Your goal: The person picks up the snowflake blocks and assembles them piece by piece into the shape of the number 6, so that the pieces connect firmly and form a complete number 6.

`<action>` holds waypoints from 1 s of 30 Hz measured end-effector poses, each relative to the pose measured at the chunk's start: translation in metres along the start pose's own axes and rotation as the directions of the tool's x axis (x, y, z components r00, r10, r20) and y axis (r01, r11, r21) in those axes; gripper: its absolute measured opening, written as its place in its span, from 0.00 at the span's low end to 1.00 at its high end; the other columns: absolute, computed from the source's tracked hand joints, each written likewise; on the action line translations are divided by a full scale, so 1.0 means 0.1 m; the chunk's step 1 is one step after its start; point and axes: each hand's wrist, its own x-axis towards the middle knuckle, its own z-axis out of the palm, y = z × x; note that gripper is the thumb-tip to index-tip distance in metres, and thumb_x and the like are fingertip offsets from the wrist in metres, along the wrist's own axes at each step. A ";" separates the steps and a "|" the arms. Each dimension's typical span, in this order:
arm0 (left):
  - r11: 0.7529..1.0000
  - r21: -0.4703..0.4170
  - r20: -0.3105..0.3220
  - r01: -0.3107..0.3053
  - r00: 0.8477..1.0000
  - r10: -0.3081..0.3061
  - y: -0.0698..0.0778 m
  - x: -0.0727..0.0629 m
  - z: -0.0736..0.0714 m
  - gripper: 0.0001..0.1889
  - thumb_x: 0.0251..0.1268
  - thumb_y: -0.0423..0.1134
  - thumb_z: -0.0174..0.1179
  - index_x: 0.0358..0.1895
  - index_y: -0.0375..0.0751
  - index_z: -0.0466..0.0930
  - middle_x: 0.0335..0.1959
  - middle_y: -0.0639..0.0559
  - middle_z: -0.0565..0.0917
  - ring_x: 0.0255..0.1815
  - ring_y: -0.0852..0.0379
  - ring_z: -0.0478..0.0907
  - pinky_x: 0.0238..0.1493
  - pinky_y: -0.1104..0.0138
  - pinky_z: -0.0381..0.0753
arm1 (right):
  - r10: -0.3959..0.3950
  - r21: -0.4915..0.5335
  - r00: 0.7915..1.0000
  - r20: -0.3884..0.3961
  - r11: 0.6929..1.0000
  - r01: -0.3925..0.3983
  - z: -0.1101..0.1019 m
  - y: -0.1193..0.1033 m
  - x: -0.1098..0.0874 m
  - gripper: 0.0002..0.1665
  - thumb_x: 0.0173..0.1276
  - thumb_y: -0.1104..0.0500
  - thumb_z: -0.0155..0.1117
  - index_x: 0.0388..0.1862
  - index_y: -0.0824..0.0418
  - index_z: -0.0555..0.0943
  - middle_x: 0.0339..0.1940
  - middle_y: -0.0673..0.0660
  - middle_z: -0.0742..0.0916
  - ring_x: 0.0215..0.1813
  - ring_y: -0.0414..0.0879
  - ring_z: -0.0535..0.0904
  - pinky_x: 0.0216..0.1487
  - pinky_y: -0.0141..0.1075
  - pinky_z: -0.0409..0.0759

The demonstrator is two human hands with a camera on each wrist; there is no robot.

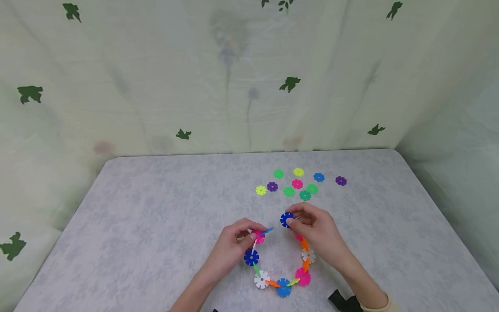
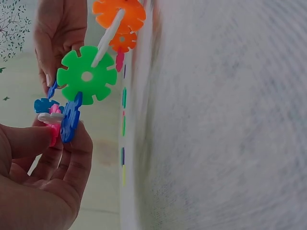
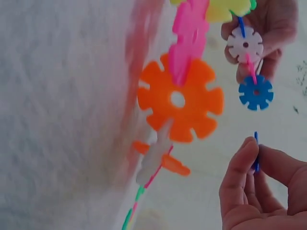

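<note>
A chain of slotted plastic discs, joined edge to edge, curves in a nearly closed ring between the hands; its light blue disc lies nearest the body. My left hand pinches a pink disc by the left end, where a blue disc sticks out toward the right. Between thumb and fingers, my right hand holds a dark blue disc at the other side of the gap. The right wrist view shows this dark blue disc edge-on, apart from the blue end disc.
Several loose discs lie farther back on the grey table, among them a yellow disc and a purple disc. A black strap is by the right forearm. Behind the table hangs a pale curtain with leaf shapes.
</note>
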 end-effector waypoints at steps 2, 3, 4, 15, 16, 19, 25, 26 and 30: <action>1.000 0.004 0.000 -0.003 1.000 0.003 0.00 0.00 0.00 0.17 0.71 0.26 0.51 0.46 0.52 0.86 0.43 0.56 0.83 0.40 0.51 0.77 0.41 0.64 0.81 | 0.014 0.018 1.000 0.003 1.000 -0.014 0.05 0.00 0.00 0.12 0.67 0.63 0.67 0.49 0.61 0.81 0.38 0.59 0.85 0.40 0.58 0.84 0.42 0.37 0.84; 1.000 0.002 0.001 -0.004 1.000 0.004 0.01 -0.01 0.00 0.17 0.71 0.26 0.51 0.46 0.52 0.86 0.43 0.56 0.83 0.40 0.51 0.77 0.41 0.64 0.81 | 0.015 0.026 1.000 0.006 1.000 -0.015 0.07 0.00 -0.01 0.12 0.67 0.63 0.67 0.49 0.62 0.81 0.39 0.59 0.85 0.40 0.58 0.84 0.42 0.37 0.84; 1.000 0.001 0.002 -0.006 1.000 0.006 0.01 -0.01 0.00 0.17 0.71 0.26 0.51 0.46 0.52 0.86 0.43 0.56 0.83 0.41 0.52 0.77 0.41 0.64 0.81 | 0.017 0.036 1.000 0.013 0.999 -0.018 0.09 0.00 -0.01 0.12 0.68 0.63 0.67 0.49 0.62 0.81 0.38 0.59 0.85 0.40 0.58 0.84 0.42 0.37 0.84; 1.000 0.002 -0.010 -0.017 1.000 0.017 0.02 -0.01 0.02 0.15 0.70 0.27 0.54 0.44 0.50 0.87 0.42 0.55 0.83 0.43 0.53 0.78 0.42 0.65 0.81 | 0.056 0.078 0.998 0.024 0.995 -0.058 0.17 0.00 -0.02 0.10 0.68 0.64 0.66 0.47 0.63 0.81 0.37 0.60 0.85 0.39 0.59 0.84 0.41 0.40 0.84; 1.000 -0.001 -0.009 -0.018 1.000 0.018 0.02 -0.01 0.03 0.14 0.70 0.27 0.54 0.44 0.49 0.87 0.42 0.55 0.83 0.43 0.53 0.78 0.43 0.65 0.81 | 0.058 0.081 0.998 0.025 0.995 -0.060 0.17 0.00 -0.02 0.10 0.68 0.64 0.66 0.47 0.63 0.81 0.37 0.60 0.85 0.39 0.59 0.84 0.41 0.40 0.85; 1.000 -0.007 -0.006 -0.018 1.000 0.018 0.02 -0.02 0.03 0.13 0.71 0.28 0.55 0.44 0.50 0.87 0.42 0.56 0.83 0.43 0.55 0.78 0.44 0.66 0.81 | 0.059 0.104 0.998 0.029 0.993 -0.062 0.16 0.01 -0.02 0.11 0.67 0.63 0.67 0.47 0.65 0.81 0.37 0.61 0.85 0.39 0.61 0.84 0.40 0.42 0.85; 0.999 -0.018 -0.002 -0.034 0.999 0.034 0.02 -0.02 0.05 0.13 0.70 0.27 0.55 0.44 0.48 0.87 0.41 0.55 0.83 0.41 0.54 0.78 0.44 0.66 0.81 | 0.068 0.112 0.997 0.032 0.991 -0.071 0.18 0.03 -0.02 0.11 0.67 0.65 0.67 0.47 0.66 0.81 0.36 0.61 0.85 0.38 0.60 0.84 0.40 0.39 0.85; 0.999 -0.019 -0.002 -0.038 0.999 0.038 0.01 -0.02 0.06 0.14 0.70 0.26 0.55 0.44 0.48 0.87 0.41 0.55 0.83 0.40 0.54 0.79 0.44 0.65 0.82 | 0.065 0.101 0.997 0.029 0.993 -0.068 0.19 0.03 -0.03 0.10 0.67 0.66 0.67 0.47 0.66 0.81 0.36 0.60 0.85 0.38 0.59 0.84 0.40 0.38 0.84; 0.998 0.003 -0.009 -0.055 0.998 0.055 0.00 -0.01 0.06 0.15 0.68 0.23 0.54 0.43 0.47 0.86 0.39 0.54 0.83 0.36 0.53 0.79 0.40 0.65 0.83 | 0.050 0.058 0.999 0.014 0.997 -0.050 0.24 0.02 -0.03 0.09 0.66 0.71 0.65 0.45 0.64 0.82 0.36 0.58 0.86 0.36 0.58 0.85 0.39 0.37 0.84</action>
